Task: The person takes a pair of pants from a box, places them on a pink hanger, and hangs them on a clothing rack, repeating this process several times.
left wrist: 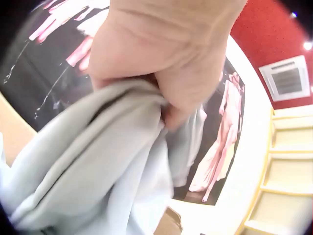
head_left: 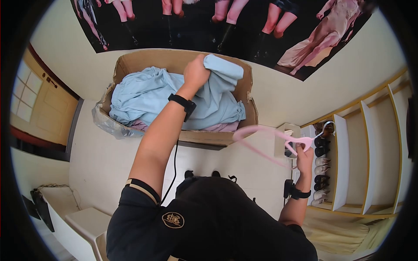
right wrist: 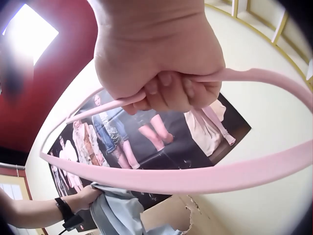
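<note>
My left hand (head_left: 197, 76) grips a bunched part of a light blue garment (head_left: 223, 69) and holds it up over the cardboard box (head_left: 183, 138). In the left wrist view the cloth (left wrist: 93, 161) hangs in folds below the curled fingers. Out to the right, my right hand (head_left: 305, 158) holds a pink clothes hanger (head_left: 252, 130) with a pale metal hook. The right wrist view shows the fingers (right wrist: 168, 93) curled round the hanger's bars, its wide lower bar (right wrist: 171, 178) beneath them. More light blue cloth (head_left: 139, 91) fills the box.
Pink cloth (head_left: 222, 127) shows under the blue pile, and clear plastic (head_left: 115, 126) hangs at the box's left corner. Shelves (head_left: 357, 156) with several shoes (head_left: 322, 169) line the right wall. A poster (head_left: 191, 30) hangs behind the box; a door (head_left: 48, 93) is at left.
</note>
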`<act>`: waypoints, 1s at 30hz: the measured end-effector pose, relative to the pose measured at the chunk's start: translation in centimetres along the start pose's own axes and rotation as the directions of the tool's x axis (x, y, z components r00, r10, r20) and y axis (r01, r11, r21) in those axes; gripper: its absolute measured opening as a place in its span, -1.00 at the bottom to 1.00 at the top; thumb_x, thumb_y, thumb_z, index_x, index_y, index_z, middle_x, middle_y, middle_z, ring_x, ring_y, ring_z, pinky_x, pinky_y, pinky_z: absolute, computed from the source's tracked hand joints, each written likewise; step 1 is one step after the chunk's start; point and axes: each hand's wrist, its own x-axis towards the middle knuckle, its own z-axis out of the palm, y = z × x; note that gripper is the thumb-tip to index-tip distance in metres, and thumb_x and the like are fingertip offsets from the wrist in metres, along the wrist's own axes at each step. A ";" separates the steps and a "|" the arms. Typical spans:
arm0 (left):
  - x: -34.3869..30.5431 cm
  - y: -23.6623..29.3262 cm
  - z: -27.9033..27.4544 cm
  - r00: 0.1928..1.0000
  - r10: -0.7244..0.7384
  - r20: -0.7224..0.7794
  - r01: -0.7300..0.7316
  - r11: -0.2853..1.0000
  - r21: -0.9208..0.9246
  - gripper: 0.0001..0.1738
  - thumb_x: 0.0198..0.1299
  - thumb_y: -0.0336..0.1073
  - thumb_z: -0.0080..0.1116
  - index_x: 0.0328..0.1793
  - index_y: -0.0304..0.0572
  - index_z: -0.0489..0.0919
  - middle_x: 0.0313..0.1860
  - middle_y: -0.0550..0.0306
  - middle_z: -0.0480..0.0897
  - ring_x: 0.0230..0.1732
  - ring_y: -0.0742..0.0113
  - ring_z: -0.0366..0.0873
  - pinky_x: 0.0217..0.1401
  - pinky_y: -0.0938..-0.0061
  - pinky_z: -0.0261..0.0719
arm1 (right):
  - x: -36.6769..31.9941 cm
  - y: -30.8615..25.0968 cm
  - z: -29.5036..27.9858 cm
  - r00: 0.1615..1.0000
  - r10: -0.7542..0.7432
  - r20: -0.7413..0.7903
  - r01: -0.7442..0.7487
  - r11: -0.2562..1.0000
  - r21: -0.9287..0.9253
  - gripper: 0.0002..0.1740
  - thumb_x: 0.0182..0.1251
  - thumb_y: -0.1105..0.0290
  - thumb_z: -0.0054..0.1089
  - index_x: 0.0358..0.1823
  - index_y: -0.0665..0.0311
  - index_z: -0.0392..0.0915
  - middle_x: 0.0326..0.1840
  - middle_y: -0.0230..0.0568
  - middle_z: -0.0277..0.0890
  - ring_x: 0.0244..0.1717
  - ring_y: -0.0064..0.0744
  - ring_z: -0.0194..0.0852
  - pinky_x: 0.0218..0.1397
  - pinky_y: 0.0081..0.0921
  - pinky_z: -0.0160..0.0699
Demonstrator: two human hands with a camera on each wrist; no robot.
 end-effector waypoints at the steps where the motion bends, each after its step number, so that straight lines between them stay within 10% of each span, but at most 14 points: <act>1: -0.4 -0.5 0.7 1.000 0.000 0.000 0.000 1.000 0.006 -0.67 0.04 -0.27 0.15 -0.03 -0.15 0.52 -0.18 -0.24 0.62 -0.07 -0.22 0.54 -0.05 0.09 0.50 | 0.0 0.9 -0.4 0.998 0.047 -0.029 -0.047 0.999 0.009 -0.67 0.31 0.28 0.10 -0.52 0.41 0.48 -0.65 -0.42 0.34 -0.57 -0.62 0.21 -0.51 -0.55 0.21; 3: -1.7 -1.7 2.6 0.878 0.467 0.103 -0.458 0.883 -0.106 -0.43 0.04 -0.26 0.20 0.22 -0.21 0.40 0.06 -0.24 0.55 0.16 -0.12 0.46 0.17 0.22 0.42 | 0.2 2.3 -0.3 0.992 0.075 -0.098 -0.074 0.997 0.021 -0.63 0.31 0.25 0.12 -0.56 0.38 0.44 -0.65 -0.43 0.34 -0.57 -0.61 0.20 -0.51 -0.54 0.20; 7: -6.6 1.7 1.0 0.767 0.556 0.321 -0.499 0.831 -0.247 -0.29 0.05 -0.31 0.21 0.36 -0.28 0.26 0.20 -0.19 0.46 0.28 -0.01 0.36 0.30 0.34 0.33 | 0.7 2.5 0.7 0.996 0.074 0.045 -0.070 0.994 -0.086 -0.59 0.27 0.20 0.19 -0.60 0.40 0.47 -0.74 -0.29 0.34 -0.66 -0.51 0.25 -0.54 -0.44 0.25; 9: -8.5 2.5 0.4 0.851 0.337 0.402 0.009 0.757 -0.653 -0.39 0.09 -0.36 0.16 0.30 -0.29 0.31 0.12 -0.14 0.52 0.18 0.02 0.44 0.24 0.35 0.38 | 1.0 2.6 1.7 0.996 0.019 0.089 -0.006 0.989 -0.145 -0.59 0.24 0.19 0.21 -0.59 0.40 0.49 -0.73 -0.21 0.36 -0.68 -0.44 0.27 -0.55 -0.41 0.26; 13: -13.8 2.7 -1.6 0.847 0.137 0.513 0.381 0.516 -0.767 -0.50 0.10 -0.39 0.12 0.23 -0.23 0.40 0.05 -0.10 0.54 0.09 0.08 0.48 0.16 0.38 0.44 | 1.5 2.2 4.1 0.966 -0.032 0.255 0.084 0.976 -0.199 -0.63 0.18 0.15 0.26 -0.52 0.38 0.56 -0.70 -0.04 0.39 -0.69 -0.28 0.31 -0.56 -0.37 0.28; 15: -17.0 4.4 -3.7 0.881 0.256 0.397 -0.134 0.941 -0.310 -0.58 0.06 -0.39 0.16 0.11 -0.19 0.48 0.00 -0.08 0.54 0.02 0.04 0.49 0.09 0.34 0.46 | 2.0 2.9 5.7 0.951 -0.051 0.305 0.100 0.984 -0.145 -0.63 0.18 0.15 0.26 -0.50 0.38 0.57 -0.72 -0.05 0.37 -0.70 -0.28 0.28 -0.56 -0.37 0.27; 16: -18.5 4.6 -4.2 0.893 0.229 0.388 -0.116 0.949 -0.293 -0.58 0.06 -0.39 0.16 0.11 -0.19 0.48 0.00 -0.08 0.54 0.02 0.04 0.49 0.09 0.34 0.46 | 2.3 3.2 6.6 0.935 -0.071 0.348 0.110 0.989 -0.094 -0.63 0.18 0.14 0.27 -0.48 0.38 0.58 -0.73 -0.06 0.36 -0.71 -0.29 0.25 -0.57 -0.37 0.26; 18: -21.2 4.8 -5.4 0.851 0.502 0.152 -0.521 0.844 0.129 -0.60 -0.03 -0.44 0.22 0.02 -0.22 0.50 0.01 -0.06 0.52 0.05 0.00 0.49 0.08 0.33 0.44 | 2.5 3.1 8.5 0.900 -0.103 0.423 0.142 0.988 -0.061 -0.66 0.24 0.17 0.23 -0.41 0.38 0.59 -0.72 -0.16 0.36 -0.68 -0.39 0.22 -0.56 -0.40 0.26; 22: -28.6 4.7 -5.6 0.971 0.147 0.186 -0.140 0.989 -0.053 -0.53 -0.04 -0.38 0.28 0.05 -0.23 0.47 0.03 -0.10 0.50 0.09 -0.07 0.46 0.09 0.29 0.47 | 1.7 2.2 13.4 0.802 -0.231 0.550 0.007 0.926 0.378 -0.83 0.36 0.39 0.08 -0.25 0.37 0.53 -0.47 -0.38 0.47 -0.49 -0.63 0.29 -0.42 -0.58 0.32; 24: -31.8 4.6 -5.4 0.985 0.020 0.171 -0.011 0.999 -0.050 -0.48 -0.02 -0.30 0.28 0.11 -0.21 0.44 0.07 -0.11 0.46 0.09 -0.08 0.44 0.13 0.26 0.44 | 0.2 0.5 16.3 0.780 -0.359 0.513 -0.177 0.659 0.731 -0.80 0.35 0.50 0.03 -0.03 0.34 0.42 -0.24 -0.32 0.47 -0.42 -0.60 0.40 -0.36 -0.61 0.40; 30: -38.4 4.3 -6.5 0.981 -0.152 0.117 0.157 0.987 -0.033 -0.06 -0.12 -0.11 0.41 0.35 -0.33 0.18 0.29 -0.25 0.29 0.30 -0.16 0.27 0.35 0.26 0.28 | -5.3 -6.8 21.7 0.426 -0.674 0.603 -0.269 0.542 0.796 -0.62 0.16 0.67 0.10 0.03 0.30 0.35 -0.04 -0.14 0.43 -0.06 -0.47 0.43 -0.01 -0.57 0.42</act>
